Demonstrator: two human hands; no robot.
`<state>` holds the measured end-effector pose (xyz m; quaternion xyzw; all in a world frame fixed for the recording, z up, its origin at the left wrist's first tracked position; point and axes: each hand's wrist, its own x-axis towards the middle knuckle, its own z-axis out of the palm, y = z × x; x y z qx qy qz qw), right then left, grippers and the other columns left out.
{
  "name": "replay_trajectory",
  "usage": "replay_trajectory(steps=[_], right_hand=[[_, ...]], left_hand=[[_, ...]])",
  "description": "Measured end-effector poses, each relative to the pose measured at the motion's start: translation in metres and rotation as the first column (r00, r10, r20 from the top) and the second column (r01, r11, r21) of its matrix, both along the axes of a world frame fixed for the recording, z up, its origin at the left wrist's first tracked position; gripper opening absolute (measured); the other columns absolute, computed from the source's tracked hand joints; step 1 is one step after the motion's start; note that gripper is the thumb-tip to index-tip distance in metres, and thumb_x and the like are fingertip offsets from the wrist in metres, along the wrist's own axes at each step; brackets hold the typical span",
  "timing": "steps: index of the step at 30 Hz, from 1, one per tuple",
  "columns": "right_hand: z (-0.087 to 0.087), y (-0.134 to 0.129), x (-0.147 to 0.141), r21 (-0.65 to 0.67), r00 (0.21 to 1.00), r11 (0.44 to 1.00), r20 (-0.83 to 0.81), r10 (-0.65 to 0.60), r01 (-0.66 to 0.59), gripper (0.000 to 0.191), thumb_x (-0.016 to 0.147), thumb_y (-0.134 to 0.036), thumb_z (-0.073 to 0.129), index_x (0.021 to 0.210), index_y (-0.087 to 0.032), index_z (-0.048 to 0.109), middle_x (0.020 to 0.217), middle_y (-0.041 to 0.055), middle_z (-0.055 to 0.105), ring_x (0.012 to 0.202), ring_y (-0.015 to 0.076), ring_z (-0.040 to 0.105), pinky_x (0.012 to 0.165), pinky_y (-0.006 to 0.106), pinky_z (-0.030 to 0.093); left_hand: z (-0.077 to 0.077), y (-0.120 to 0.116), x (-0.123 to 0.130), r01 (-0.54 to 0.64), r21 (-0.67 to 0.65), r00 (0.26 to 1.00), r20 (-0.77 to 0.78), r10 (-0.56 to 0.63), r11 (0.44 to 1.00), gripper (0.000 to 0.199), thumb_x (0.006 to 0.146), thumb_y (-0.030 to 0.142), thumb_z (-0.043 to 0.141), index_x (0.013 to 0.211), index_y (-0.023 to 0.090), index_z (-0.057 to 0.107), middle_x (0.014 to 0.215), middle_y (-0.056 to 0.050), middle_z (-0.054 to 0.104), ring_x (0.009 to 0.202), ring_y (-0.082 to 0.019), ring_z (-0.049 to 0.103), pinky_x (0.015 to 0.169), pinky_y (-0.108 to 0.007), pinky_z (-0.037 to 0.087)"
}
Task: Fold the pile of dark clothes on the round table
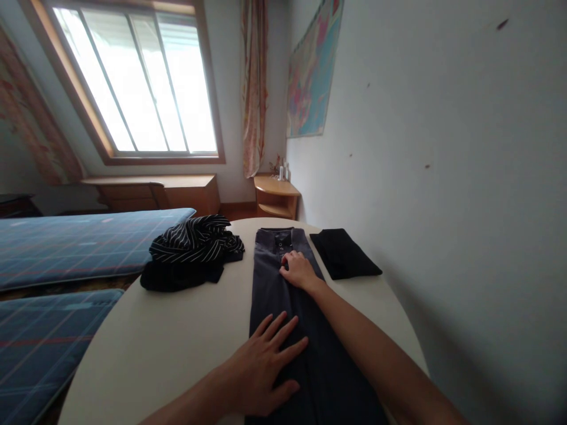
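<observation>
A dark grey collared shirt point(274, 295), folded into a long strip, lies on a round cream table point(195, 342). Its collar and small buttons are at the far end. My left hand point(266, 366) rests flat on the near part with its fingers spread. Farther up, just below the collar, my right hand point(299, 270) lies on the shirt's front beside the buttons. Its fingers are slightly bent, with the thumb apart from them. No cloth is visibly gripped by either hand. The shirt's near end runs out of view.
Left on the table sits a crumpled heap of black and striped clothing point(190, 254). A folded black garment point(345, 254) lies at right, near the white wall point(465, 236). Blue plaid mattresses point(80, 248) are at left; a wooden corner shelf point(277, 186) stands beyond.
</observation>
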<state>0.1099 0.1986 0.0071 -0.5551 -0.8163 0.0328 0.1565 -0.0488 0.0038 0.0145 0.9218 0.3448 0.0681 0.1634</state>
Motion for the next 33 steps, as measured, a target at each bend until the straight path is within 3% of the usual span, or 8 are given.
replay_trajectory(steps=[4, 7, 11, 15, 20, 24, 28, 33], right_hand=[[0.013, 0.001, 0.006, -0.124, 0.998, 0.992, 0.052, 0.041, -0.034, 0.024, 0.082, -0.04, 0.06, 0.089, -0.021, 0.072, 0.103, 0.0089, 0.07, 0.096, 0.0247, 0.063, 0.08, 0.03, 0.045], [0.025, 0.004, 0.006, -0.211, 0.997, 0.977, 0.078, 0.027, -0.01, 0.032, 0.085, -0.049, 0.056, 0.086, -0.023, 0.075, 0.095, 0.009, 0.074, 0.091, 0.025, 0.067, 0.074, 0.029, 0.046], [0.03, 0.02, -0.003, -0.14, 0.997, 0.988, 0.051, -0.065, 0.072, 0.034, 0.09, -0.047, 0.051, 0.095, -0.023, 0.075, 0.097, 0.01, 0.075, 0.092, 0.025, 0.069, 0.075, 0.03, 0.046], [0.03, 0.045, -0.021, -0.072, 0.989, 0.986, 0.006, -0.148, 0.148, 0.036, 0.093, -0.045, 0.048, 0.097, -0.022, 0.074, 0.1, 0.011, 0.075, 0.096, 0.0246, 0.069, 0.081, 0.032, 0.046], [0.027, 0.078, -0.043, -0.074, 0.973, 0.97, -0.014, -0.231, 0.23, 0.037, 0.091, -0.05, 0.052, 0.101, -0.021, 0.073, 0.107, 0.0121, 0.073, 0.104, 0.0261, 0.065, 0.089, 0.037, 0.044], [0.022, 0.094, -0.054, -0.084, 0.971, 0.97, -0.047, -0.232, 0.228, 0.029, 0.094, -0.041, 0.049, 0.1, -0.023, 0.071, 0.107, 0.0089, 0.073, 0.104, 0.0221, 0.065, 0.09, 0.034, 0.043], [0.018, 0.103, -0.058, -0.026, 0.97, 0.971, -0.05, -0.239, 0.238, 0.032, 0.099, -0.035, 0.039, 0.108, -0.021, 0.067, 0.111, 0.011, 0.071, 0.105, 0.0216, 0.064, 0.09, 0.035, 0.041], [0.012, 0.111, -0.065, 0.006, 0.977, 0.977, -0.013, -0.214, 0.214, 0.024, 0.091, -0.026, 0.05, 0.106, -0.02, 0.067, 0.115, 0.0113, 0.068, 0.106, 0.0234, 0.06, 0.092, 0.036, 0.04]], left_hand=[[0.013, -0.004, -0.001, 0.03, -0.037, 1.0, -0.005, -0.03, 0.999, 0.079, 0.083, 0.045, 0.067, 0.152, 0.036, 0.028, 0.161, -0.006, 0.027, 0.145, -0.036, 0.027, 0.114, -0.061, 0.028], [0.016, -0.001, -0.001, 0.007, -0.015, 1.0, 0.026, -0.007, 1.0, 0.067, 0.088, 0.039, 0.061, 0.15, 0.036, 0.034, 0.155, -0.003, 0.039, 0.139, -0.03, 0.039, 0.113, -0.054, 0.034], [0.0, 0.013, -0.003, -0.122, 0.073, 0.991, 0.07, 0.117, 0.99, 0.064, 0.091, 0.031, 0.055, 0.151, 0.033, 0.032, 0.162, -0.003, 0.024, 0.148, -0.031, 0.02, 0.119, -0.056, 0.022], [-0.015, 0.021, -0.006, -0.192, 0.043, 0.98, 0.059, 0.19, 0.98, 0.076, 0.087, 0.036, 0.061, 0.154, 0.036, 0.025, 0.165, -0.002, 0.009, 0.15, -0.034, 0.004, 0.119, -0.06, 0.015], [-0.015, 0.024, -0.006, -0.196, -0.059, 0.98, 0.02, 0.198, 0.979, 0.081, 0.084, 0.038, 0.064, 0.154, 0.038, 0.023, 0.164, -0.001, 0.006, 0.149, -0.036, 0.003, 0.119, -0.061, 0.014], [-0.017, 0.031, -0.007, -0.147, -0.088, 0.989, -0.005, 0.147, 0.985, 0.083, 0.083, 0.041, 0.065, 0.155, 0.035, 0.023, 0.164, -0.004, 0.007, 0.148, -0.039, 0.003, 0.117, -0.064, 0.015], [-0.025, 0.038, -0.008, -0.107, -0.05, 0.994, -0.034, 0.105, 0.993, 0.085, 0.083, 0.045, 0.065, 0.155, 0.034, 0.021, 0.163, -0.008, 0.008, 0.147, -0.043, 0.006, 0.113, -0.069, 0.017], [-0.045, 0.043, -0.009, -0.085, 0.073, 0.996, -0.023, 0.087, 0.994, 0.085, 0.084, 0.057, 0.062, 0.155, 0.035, 0.02, 0.162, -0.01, 0.015, 0.146, -0.046, 0.016, 0.111, -0.07, 0.023]])
